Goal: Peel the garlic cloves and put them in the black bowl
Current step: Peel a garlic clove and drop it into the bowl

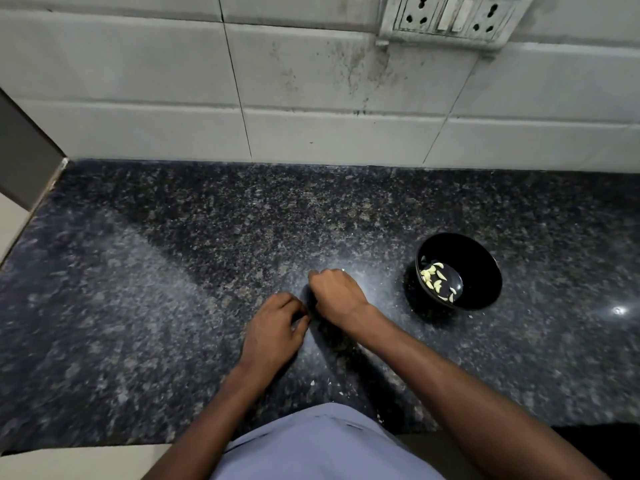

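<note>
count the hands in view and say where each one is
2. The left hand is over the granite counter near the middle, fingers curled. The right hand is just beyond it, left of the black bowl. Anything they hold is hidden.

Single view, head-mounted, wide-angle. It looks forward and steeply down from above the counter [173,271], facing the tiled wall [311,98], whose lines bow near the frame edges. Range is close: both forearms enter from the bottom edge, and the shirt [322,445] fills the lower centre. The socket plate [453,15] is cut off at the top. No second view for overlap.
</note>
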